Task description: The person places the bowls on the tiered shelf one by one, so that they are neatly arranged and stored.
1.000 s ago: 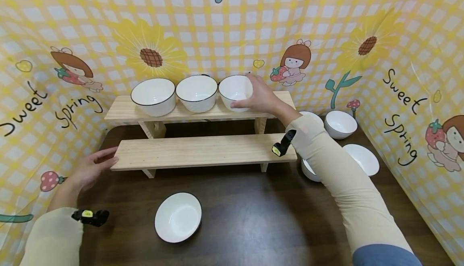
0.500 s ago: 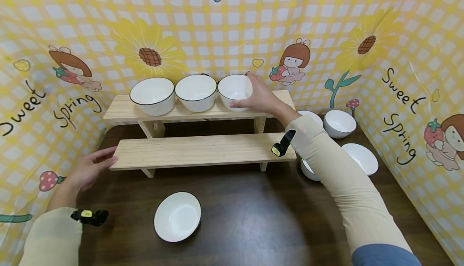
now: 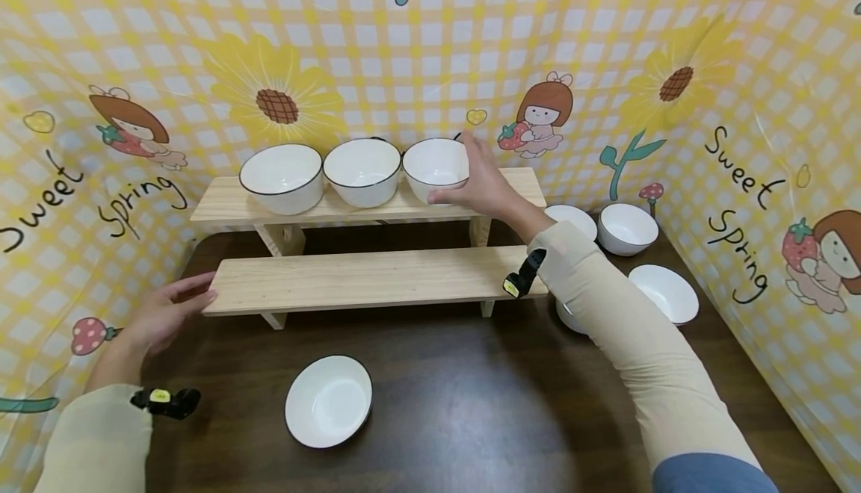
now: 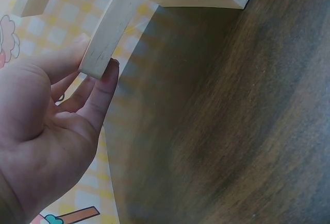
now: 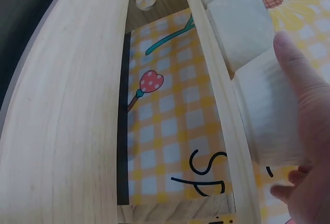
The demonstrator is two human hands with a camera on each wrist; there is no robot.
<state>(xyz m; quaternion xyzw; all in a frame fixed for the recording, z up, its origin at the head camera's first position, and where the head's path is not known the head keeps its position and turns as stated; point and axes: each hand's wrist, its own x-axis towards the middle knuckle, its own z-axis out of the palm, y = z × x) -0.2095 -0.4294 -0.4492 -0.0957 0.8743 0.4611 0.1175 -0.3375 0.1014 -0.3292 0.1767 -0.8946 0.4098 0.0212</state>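
Three white bowls with dark rims stand side by side on the upper board of a two-tier wooden shelf. The rightmost bowl is in the grip of my right hand, thumb at its front and fingers around its right and back side. In the right wrist view, my thumb lies against the wall of this bowl. Down at the left, my left hand pinches the left end of the lower board; the left wrist view shows that board end between thumb and fingers.
A single white bowl sits on the dark wooden table in front of the shelf. More white bowls and a shallow white dish stand at the right, partly behind my right forearm. Yellow checked cloth surrounds the table.
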